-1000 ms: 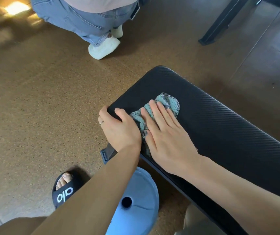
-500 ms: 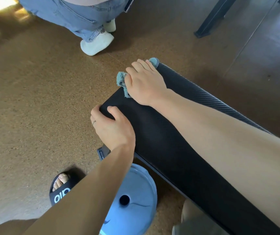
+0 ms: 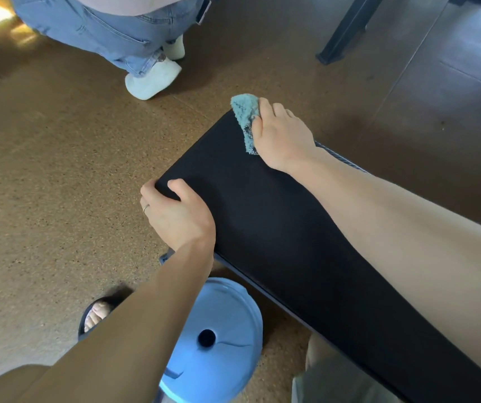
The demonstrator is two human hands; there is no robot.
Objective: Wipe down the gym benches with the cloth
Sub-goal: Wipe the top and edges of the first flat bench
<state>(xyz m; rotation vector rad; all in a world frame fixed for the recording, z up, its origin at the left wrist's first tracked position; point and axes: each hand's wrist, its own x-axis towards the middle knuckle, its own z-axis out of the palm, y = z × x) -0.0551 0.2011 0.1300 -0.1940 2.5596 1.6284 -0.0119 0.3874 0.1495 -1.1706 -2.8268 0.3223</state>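
Right hand closed on teal cloth, pressing it at tabletop far corner. Left hand curled over near corner, gripping pad edge.

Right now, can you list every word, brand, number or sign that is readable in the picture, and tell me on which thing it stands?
None can be read.
Sandal: the arm hides most of the strap, no print is visible.
Blue plate under the bench: raised shapes, no legible letters.
Jeans of the other person: a small tab at the waist, too blurred.
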